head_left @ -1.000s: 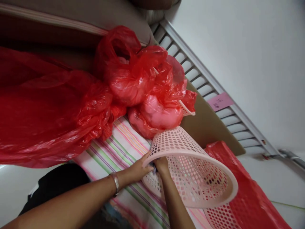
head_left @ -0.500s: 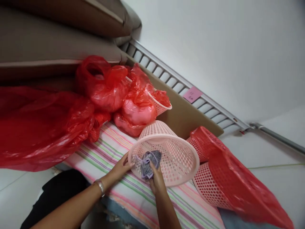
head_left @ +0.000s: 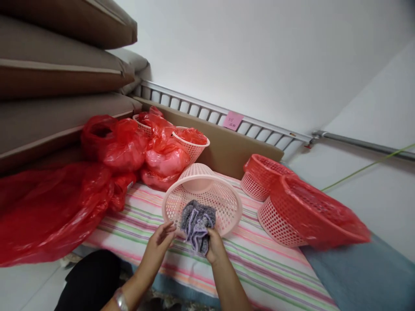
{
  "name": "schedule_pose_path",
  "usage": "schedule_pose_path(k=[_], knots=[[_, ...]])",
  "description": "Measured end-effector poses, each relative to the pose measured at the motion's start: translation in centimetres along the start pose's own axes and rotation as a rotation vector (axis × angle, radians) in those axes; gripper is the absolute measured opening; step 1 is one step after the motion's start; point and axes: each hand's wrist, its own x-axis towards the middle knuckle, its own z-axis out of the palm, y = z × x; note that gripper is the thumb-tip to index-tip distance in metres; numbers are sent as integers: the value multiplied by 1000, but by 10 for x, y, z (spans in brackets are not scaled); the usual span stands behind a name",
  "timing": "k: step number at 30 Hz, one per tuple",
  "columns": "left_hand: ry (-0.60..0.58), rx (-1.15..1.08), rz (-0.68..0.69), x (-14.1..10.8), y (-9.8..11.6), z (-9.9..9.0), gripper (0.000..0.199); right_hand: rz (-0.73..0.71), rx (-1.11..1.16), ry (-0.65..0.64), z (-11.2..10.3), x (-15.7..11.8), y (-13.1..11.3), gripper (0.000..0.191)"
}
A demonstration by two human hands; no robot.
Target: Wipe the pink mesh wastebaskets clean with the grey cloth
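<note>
A pink perforated plastic basket (head_left: 233,201) lies tipped on its side on the striped cloth (head_left: 259,268), its mouth turned toward me. My right hand (head_left: 215,245) grips a crumpled grey cleaning cloth (head_left: 198,220) with purple edging, held in front of the basket's mouth. The cloth covers part of the basket's inside. My left hand (head_left: 160,239) is beside the lower left of the rim, fingers apart and nothing in them; whether the fingertips touch the rim I cannot tell.
Baskets lined with red bags stand at right, one (head_left: 285,224) in front of another (head_left: 254,185). Filled red bags (head_left: 167,162) and a lined basket (head_left: 194,151) sit at back left. A loose red bag (head_left: 48,207) spreads at left, below stacked cushions (head_left: 65,82). A radiator (head_left: 194,110) lines the wall.
My left hand has let go of the basket rim and its fingers have spread. My right hand has drawn the grey cloth out toward me, where more of it shows. The view has turned.
</note>
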Motion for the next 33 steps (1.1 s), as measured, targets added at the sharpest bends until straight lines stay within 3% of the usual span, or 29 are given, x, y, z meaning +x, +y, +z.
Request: schedule_pose_path(k=[4, 7, 9, 14, 20, 27, 30, 33], knots=[[-74, 111, 43, 16, -3, 36, 48, 65, 126, -67, 2, -10, -8, 53], [-117, 141, 101, 20, -6, 52, 22, 5, 84, -29, -4, -14, -16, 50], [-132, 123, 101, 21, -1, 55, 17, -46, 60, 25, -12, -14, -21, 49], [-48, 56, 122, 23, 25, 48, 21, -53, 25, 164, -32, -8, -27, 49], [96, -50, 152, 27, 49, 42, 22, -4, 151, 138, -34, -14, -37, 41], [206, -110, 212, 40, 78, 22, 22, 1, 170, 300, -51, -20, -65, 40], [270, -114, 234, 45, 85, 11, 19, 9, 226, 348, -61, -19, -67, 43], [347, -80, 276, 48, 85, 4, 21, 23, 128, 422, -64, -18, -61, 34]])
